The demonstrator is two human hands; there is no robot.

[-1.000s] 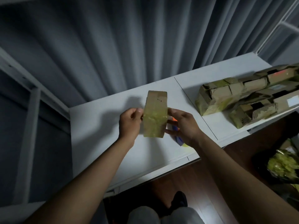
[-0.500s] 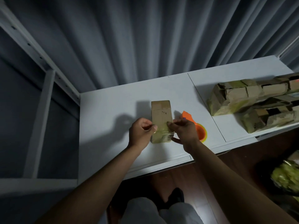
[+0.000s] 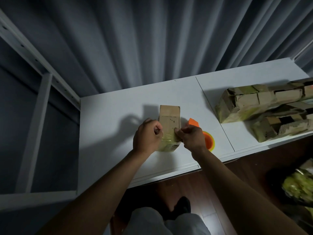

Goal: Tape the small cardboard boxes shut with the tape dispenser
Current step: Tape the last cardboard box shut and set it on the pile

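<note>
A small cardboard box (image 3: 169,118) lies on the white table (image 3: 110,129), its near end wrapped in yellowish clear tape. My left hand (image 3: 147,135) grips the box's left side with curled fingers. My right hand (image 3: 191,137) pinches the box's right edge near the taped part. The orange tape dispenser (image 3: 208,139) lies on the table just right of my right hand, partly hidden behind it.
A pile of taped cardboard boxes (image 3: 264,111) fills the table's right part. Grey curtains hang behind the table. A white shelf frame (image 3: 39,106) stands at the left. A dark bin with crumpled yellowish tape (image 3: 298,185) sits on the wooden floor at the right.
The box came down from upright in the air to lying flat on the table. My right hand let the dispenser lie on the table and now pinches the box's edge.
</note>
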